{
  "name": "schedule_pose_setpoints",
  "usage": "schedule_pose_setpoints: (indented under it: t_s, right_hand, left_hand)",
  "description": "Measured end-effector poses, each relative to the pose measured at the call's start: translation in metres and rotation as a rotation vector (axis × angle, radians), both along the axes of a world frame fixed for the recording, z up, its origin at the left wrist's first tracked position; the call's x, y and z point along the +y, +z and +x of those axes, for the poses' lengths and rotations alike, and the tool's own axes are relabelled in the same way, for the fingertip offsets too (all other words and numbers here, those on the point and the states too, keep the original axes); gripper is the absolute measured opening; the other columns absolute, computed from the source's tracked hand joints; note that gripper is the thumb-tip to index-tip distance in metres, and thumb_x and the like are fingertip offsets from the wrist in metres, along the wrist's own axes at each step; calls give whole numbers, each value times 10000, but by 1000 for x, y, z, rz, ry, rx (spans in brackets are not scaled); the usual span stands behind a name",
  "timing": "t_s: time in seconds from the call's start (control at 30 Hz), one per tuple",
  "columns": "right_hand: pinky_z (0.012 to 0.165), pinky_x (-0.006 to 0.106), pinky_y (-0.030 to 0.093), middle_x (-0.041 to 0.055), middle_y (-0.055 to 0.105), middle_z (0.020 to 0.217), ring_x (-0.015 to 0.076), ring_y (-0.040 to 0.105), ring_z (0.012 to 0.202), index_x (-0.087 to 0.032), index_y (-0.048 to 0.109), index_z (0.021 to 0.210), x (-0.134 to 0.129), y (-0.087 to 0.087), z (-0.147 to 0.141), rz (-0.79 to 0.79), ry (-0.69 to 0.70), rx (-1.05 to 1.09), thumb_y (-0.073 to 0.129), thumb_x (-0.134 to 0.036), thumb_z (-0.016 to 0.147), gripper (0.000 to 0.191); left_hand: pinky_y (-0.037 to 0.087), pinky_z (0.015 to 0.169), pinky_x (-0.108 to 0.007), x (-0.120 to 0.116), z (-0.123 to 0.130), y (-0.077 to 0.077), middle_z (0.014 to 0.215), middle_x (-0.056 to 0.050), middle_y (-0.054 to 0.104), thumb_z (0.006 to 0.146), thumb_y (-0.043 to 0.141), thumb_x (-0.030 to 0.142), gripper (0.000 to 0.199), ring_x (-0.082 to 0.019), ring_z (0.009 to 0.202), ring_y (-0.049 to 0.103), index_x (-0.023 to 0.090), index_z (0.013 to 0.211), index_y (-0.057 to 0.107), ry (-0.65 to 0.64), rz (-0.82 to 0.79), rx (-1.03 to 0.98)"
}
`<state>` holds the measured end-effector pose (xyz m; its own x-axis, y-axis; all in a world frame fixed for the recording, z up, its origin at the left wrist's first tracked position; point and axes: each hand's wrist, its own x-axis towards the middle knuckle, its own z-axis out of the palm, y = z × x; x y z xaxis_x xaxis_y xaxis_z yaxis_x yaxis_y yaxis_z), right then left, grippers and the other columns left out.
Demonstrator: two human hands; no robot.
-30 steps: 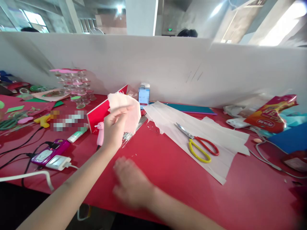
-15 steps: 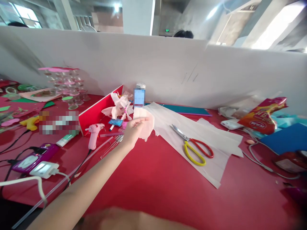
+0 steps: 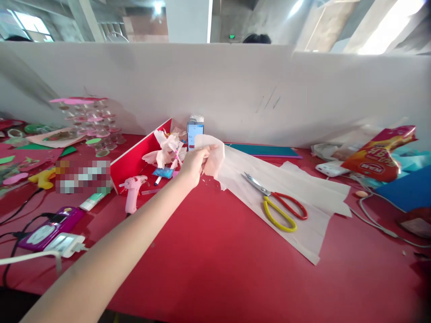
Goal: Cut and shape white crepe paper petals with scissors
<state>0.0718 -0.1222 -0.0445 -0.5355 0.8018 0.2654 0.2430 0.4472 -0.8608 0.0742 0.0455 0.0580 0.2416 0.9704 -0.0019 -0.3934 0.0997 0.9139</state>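
My left hand (image 3: 194,167) reaches out over the red table, its fingers closed on a small pale pink paper piece (image 3: 217,154). The piece is held up just in front of a phone (image 3: 195,131) and covers part of its screen. To the right lies a large pale sheet of paper (image 3: 311,199), its left end behind the held piece. Scissors (image 3: 267,193) with one red and one yellow handle rest on that sheet, blades slightly apart. Left of the hand is a bunch of crumpled pale paper (image 3: 164,152). My right hand is out of view.
A red board (image 3: 129,163) stands behind a pink glue gun (image 3: 134,190). Farther left are a purple power box (image 3: 50,231), white plug (image 3: 67,244) and stacked clear cups (image 3: 92,119). A red-orange packet (image 3: 377,157) and cables lie right; a white partition (image 3: 303,103) rises behind.
My left hand has moved slightly right and up with the paper piece, which now overlaps the phone screen. A blurred skin-coloured shape at the bottom edge has gone from view.
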Motion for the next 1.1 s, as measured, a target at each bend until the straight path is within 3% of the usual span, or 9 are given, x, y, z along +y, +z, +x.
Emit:
schedule_pose_setpoints:
  t_s: [0.13, 0.3, 0.47, 0.5, 0.53, 0.6, 0.67, 0.83, 1.1]
  right_hand:
    - [858, 420, 525, 87, 657, 1121, 225, 641, 974, -185, 592, 1198, 7, 12, -2, -31, -168, 4, 421, -375, 1000, 323]
    - [889, 431, 502, 88, 644, 1165, 224, 626, 1018, -183, 585, 1203, -1, 24, -20, 85, -7, 9, 476, -396, 975, 330]
    - [671, 283, 509, 14, 676, 774, 155, 623, 694, -200, 656, 779, -19, 10, 19, 110, 88, 19, 618, -307, 856, 137]
    - [629, 267, 489, 4, 661, 702, 152, 604, 643, -204, 637, 717, -15, 8, 38, 99, 56, 37, 633, -271, 807, 112]
    - [634, 263, 477, -5, 656, 677, 151, 593, 633, -204, 628, 695, -8, 6, 59, -8, -196, 119, 661, -232, 754, 73]
    - [600, 262, 441, -5, 612, 666, 141, 545, 603, -200, 604, 766, 9, 3, 99, -74, -511, 193, 544, -225, 850, 106]
    - [591, 265, 446, -8, 571, 632, 146, 535, 594, -201, 573, 764, 27, 1, 126, -131, -675, 272, 431, -313, 932, 248]
    - [697, 341, 534, 57, 678, 809, 205, 647, 708, -177, 597, 950, 50, -9, 137, -282, -658, 410, 590, -506, 840, 347]
    - [606, 295, 521, 43, 668, 675, 178, 638, 605, -169, 603, 774, 51, -15, 140, -322, -718, 413, 650, -463, 827, 303]
  left_hand:
    - [487, 663, -289, -1, -9, -1, 661, -38, 683, 638, 520, 115, 282, -182, 707, 652, 160, 812, 737, 12, 13, 52]
    - [439, 575, -248, -11, 11, -4, 638, -30, 658, 667, 511, 91, 290, -135, 586, 587, 133, 841, 739, -61, 30, 151]
    - [426, 565, -234, -26, 4, -7, 700, -34, 700, 727, 552, 126, 258, -133, 608, 590, 156, 882, 756, -162, 97, 268]
    - [432, 574, -238, -30, -2, -13, 726, -36, 716, 738, 564, 143, 244, -139, 624, 600, 165, 878, 762, -179, 108, 292]
    - [440, 583, -243, -34, -7, -20, 750, -39, 730, 737, 581, 153, 227, -152, 644, 614, 171, 863, 768, -189, 113, 317]
    - [470, 685, -248, -41, -16, -39, 879, -43, 757, 711, 619, 133, 202, -185, 802, 651, 177, 838, 770, -174, 131, 346]
    - [479, 782, -265, -46, -17, -63, 981, -54, 754, 741, 603, 152, 203, -209, 927, 653, 168, 872, 757, -113, 132, 350]
    - [517, 789, -298, -55, -3, -103, 1064, -110, 738, 796, 602, 225, 292, -234, 930, 682, 129, 1050, 709, -139, 111, 345]
    - [514, 793, -287, -54, -6, -106, 1104, -87, 717, 796, 629, 238, 389, -231, 973, 655, 162, 1176, 663, -140, 93, 353]
